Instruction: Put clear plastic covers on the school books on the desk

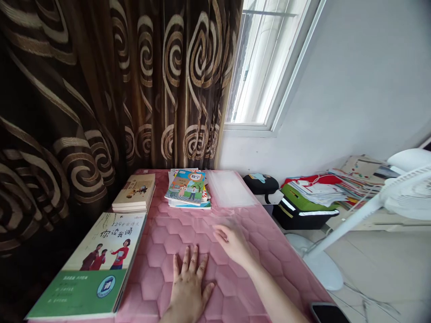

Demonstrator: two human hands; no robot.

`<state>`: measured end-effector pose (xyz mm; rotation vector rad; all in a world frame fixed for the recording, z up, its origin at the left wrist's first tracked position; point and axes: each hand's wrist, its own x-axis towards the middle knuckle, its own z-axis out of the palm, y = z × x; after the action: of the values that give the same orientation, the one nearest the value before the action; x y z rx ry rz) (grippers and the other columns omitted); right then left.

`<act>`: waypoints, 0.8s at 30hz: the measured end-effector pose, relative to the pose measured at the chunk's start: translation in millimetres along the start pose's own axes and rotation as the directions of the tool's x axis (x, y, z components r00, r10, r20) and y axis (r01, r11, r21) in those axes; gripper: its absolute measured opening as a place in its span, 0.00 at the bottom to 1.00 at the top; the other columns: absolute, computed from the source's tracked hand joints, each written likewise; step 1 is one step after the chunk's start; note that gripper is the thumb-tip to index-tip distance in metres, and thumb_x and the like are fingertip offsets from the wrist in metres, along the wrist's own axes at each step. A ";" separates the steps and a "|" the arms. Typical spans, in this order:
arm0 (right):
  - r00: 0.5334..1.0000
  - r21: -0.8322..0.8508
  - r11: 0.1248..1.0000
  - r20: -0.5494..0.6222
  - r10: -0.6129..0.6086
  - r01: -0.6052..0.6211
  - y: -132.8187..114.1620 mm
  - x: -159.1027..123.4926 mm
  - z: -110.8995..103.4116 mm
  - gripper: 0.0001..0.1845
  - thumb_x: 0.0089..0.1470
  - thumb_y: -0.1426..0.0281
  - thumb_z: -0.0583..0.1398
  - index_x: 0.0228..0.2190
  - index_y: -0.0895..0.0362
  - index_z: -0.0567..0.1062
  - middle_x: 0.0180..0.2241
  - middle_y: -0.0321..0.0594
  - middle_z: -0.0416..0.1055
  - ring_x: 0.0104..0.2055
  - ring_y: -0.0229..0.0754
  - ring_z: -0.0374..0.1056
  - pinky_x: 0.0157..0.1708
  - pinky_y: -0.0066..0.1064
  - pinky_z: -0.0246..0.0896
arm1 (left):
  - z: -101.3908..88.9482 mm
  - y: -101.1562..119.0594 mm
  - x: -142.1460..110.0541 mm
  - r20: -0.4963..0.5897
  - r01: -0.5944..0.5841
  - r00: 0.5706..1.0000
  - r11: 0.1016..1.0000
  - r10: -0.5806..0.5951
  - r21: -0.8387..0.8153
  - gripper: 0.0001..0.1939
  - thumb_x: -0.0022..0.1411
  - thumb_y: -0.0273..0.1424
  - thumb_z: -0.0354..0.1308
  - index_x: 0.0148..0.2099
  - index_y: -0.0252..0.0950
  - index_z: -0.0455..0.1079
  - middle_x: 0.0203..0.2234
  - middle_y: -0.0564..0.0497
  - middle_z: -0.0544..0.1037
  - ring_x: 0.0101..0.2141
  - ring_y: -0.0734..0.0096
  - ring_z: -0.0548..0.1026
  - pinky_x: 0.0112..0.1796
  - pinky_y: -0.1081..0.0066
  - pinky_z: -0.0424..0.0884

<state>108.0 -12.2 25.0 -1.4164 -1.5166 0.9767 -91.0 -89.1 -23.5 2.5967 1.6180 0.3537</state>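
Crosswise, far edge of clear sheet (193, 233); its long axis unclear

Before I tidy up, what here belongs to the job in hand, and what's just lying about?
Likely in use: clear plastic sheet under the left hand; stacked translucent sheets; possibly the books.

Apparently lying about: phone, white fan, black case, green basket.

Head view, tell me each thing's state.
Left hand: flat, fingers spread
Right hand: fingers curled, blurred
Clear film: mostly flat
Green-and-white book: closed
Beige books: closed, stacked
Blue textbook: closed, atop others
Clear sleeves: stacked flat
Phone: screen dark
Curtain: hanging in folds
Fan: running unclear
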 end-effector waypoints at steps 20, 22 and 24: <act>0.792 0.544 0.643 0.068 0.606 -0.539 -24.4 136.2 70.3 0.19 0.61 0.62 0.59 0.50 0.58 0.70 0.49 0.43 0.69 0.45 0.44 0.70 0.43 0.41 0.70 | -10.2 -1.7 3.5 0.153 0.049 0.988 0.983 -0.021 -0.178 0.35 0.65 0.43 0.49 0.69 0.50 0.41 0.68 0.47 0.38 0.67 0.45 0.41 0.60 0.32 0.37; 0.790 0.550 0.628 0.100 0.605 -0.550 -18.5 125.8 66.2 0.16 0.62 0.62 0.59 0.47 0.59 0.71 0.44 0.42 0.72 0.40 0.41 0.71 0.39 0.37 0.71 | -10.2 -0.8 4.1 0.166 0.062 0.986 0.981 -0.032 -0.183 0.34 0.65 0.44 0.48 0.69 0.50 0.41 0.68 0.47 0.38 0.67 0.46 0.41 0.60 0.32 0.36; 0.795 0.565 0.616 0.128 0.593 -0.550 -15.9 119.0 62.8 0.13 0.63 0.64 0.57 0.44 0.60 0.71 0.38 0.41 0.74 0.33 0.38 0.73 0.34 0.33 0.72 | -8.8 -0.6 4.7 0.169 0.073 0.985 0.981 -0.042 -0.181 0.34 0.65 0.43 0.49 0.69 0.51 0.41 0.68 0.48 0.37 0.67 0.46 0.40 0.60 0.33 0.34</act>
<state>40.4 105.2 24.1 -1.4593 -0.5730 1.5945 -91.6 -85.3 -14.3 2.3680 1.5225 0.2652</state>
